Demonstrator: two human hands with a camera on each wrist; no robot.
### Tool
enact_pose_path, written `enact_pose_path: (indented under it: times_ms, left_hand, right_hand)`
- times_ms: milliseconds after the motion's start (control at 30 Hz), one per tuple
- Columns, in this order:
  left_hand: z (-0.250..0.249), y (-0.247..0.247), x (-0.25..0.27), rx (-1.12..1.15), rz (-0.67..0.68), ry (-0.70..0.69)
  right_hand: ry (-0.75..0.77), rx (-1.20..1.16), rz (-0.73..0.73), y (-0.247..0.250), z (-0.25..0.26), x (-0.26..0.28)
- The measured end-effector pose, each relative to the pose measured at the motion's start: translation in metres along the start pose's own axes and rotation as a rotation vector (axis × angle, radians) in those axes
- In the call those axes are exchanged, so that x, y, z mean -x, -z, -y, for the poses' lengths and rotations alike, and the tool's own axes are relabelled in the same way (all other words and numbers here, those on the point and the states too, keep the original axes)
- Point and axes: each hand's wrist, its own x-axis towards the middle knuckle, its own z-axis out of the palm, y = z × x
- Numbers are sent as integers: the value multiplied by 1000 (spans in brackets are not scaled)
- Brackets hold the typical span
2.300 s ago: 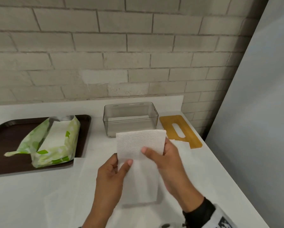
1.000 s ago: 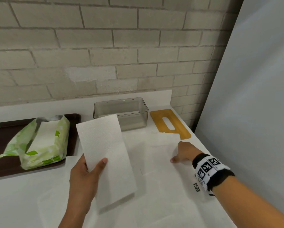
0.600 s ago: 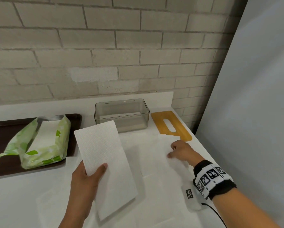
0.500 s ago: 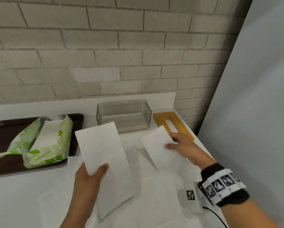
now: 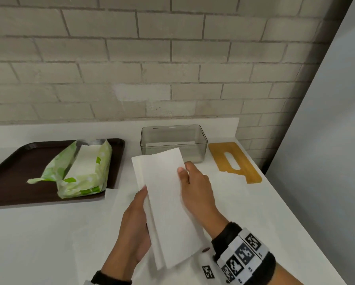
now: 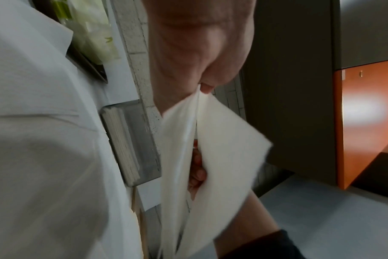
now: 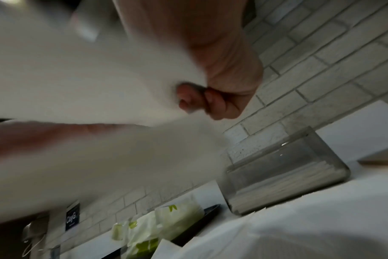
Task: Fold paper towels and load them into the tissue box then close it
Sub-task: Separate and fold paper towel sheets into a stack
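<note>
1. My left hand [image 5: 134,225] and right hand [image 5: 195,188] pinch the long edges of the folded white paper towels [image 5: 166,206].
2. The clear plastic tissue box [image 5: 173,141] sits just beyond them, its long axis crosswise to theirs; my right hand is nearer.

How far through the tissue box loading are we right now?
Done: a low stack of towels lies in the clear tissue box. In hand: both the left hand and right hand hold folded paper towels. Left: loading these and fitting the wooden lid.
</note>
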Motion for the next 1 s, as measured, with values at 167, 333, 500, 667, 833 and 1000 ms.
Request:
enact_pose_path:
  times_ms: [167,333,500,667,833,1000]
  left_hand:
    - [-1,3,4,-76,49,-29]
    - [-2,12,3,-137,-49,-61]
    - [-8,32,6,-94,-102,-79]
    - [-6,38,13,-92,-102,-70]
    - [-3,39,15,-77,-109,-74]
    - [-2,39,15,-61,-133,-66]
  right_hand:
    - [74,49,35,-4,8,6]
    - [-49,-272,92,12,-5,-23]
    - [-359,47,151,44,-83,-78]
    - [-475,370,379,35,-111,-77]
    - [-466,521,497,19,-102,-73]
    - [-459,416,339,15,-98,-78]
